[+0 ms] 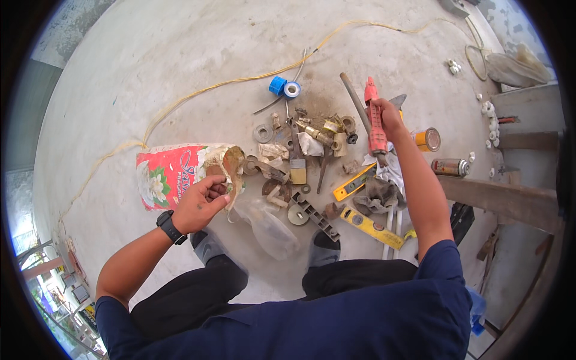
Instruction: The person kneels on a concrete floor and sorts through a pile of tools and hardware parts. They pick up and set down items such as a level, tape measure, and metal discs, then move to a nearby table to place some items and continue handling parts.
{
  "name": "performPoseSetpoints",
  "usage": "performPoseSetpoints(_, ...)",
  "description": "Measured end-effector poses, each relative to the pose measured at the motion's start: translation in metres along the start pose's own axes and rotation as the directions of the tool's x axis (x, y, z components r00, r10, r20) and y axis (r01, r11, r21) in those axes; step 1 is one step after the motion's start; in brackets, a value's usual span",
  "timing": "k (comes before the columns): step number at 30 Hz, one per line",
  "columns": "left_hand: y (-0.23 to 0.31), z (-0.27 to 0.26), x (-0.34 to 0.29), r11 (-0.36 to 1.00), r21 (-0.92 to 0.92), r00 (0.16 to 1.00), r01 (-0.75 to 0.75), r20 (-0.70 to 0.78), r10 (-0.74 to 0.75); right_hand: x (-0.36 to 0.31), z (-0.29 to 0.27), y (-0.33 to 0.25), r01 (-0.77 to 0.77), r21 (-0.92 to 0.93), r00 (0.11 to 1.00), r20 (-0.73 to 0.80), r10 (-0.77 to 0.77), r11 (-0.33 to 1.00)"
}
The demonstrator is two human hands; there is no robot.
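Your left hand pinches the torn mouth of the red sack lying on the concrete floor; your right hand grips a red tool above the scattered fittings; most tools, including the yellow levels, lie loose, so little looks gathered.

I see a red long-handled tool held upright over the scattered parts, and a red flowered sack lying sideways on the concrete, mouth gripped open.
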State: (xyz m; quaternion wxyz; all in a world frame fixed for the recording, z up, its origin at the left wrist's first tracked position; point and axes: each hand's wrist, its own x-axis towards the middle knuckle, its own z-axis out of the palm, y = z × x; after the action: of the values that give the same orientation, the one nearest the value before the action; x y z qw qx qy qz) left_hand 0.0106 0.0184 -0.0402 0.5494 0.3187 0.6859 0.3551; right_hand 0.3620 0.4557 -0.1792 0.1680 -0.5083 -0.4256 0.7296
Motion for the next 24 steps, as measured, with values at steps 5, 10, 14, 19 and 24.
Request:
performPoseSetpoints(5, -0.001, -0.003, 0.007, 1.000, -0.011, 0.999, 0.019, 0.036, -0.019, -0.030, 0.032, 0.001, -0.132, 0.441, 0.962, 0.272, 0.008, 0.888)
performPoseSetpoints(10, 0.000, -0.004, 0.008, 0.994, 0.088, 0.996, -0.058, -0.068, 0.064, -0.067, 0.111, 0.008, -0.200, 0.243, 0.871, 0.487, 0.059, 0.949)
performPoseSetpoints(14, 0.025, 0.006, 0.004, 0.863, 0.465, 0.874, -0.198, -0.315, 0.370, -0.085, 0.170, 0.001, -0.166, 0.265, 0.839, 0.545, -0.006, 0.950)
performPoseSetpoints(19, 0.078, 0.000, -0.015, 0.530, 0.840, 0.820, -0.116, -0.220, 0.528, -0.111, 0.229, -0.009, -0.118, 0.307, 0.837, 0.543, -0.072, 0.944)
performPoseSetpoints(24, 0.091, 0.005, -0.013, 0.888, 0.431, 0.986, -0.160, 0.036, 0.161, -0.129, 0.261, -0.018, -0.095, 0.366, 0.869, 0.483, -0.103, 0.926)
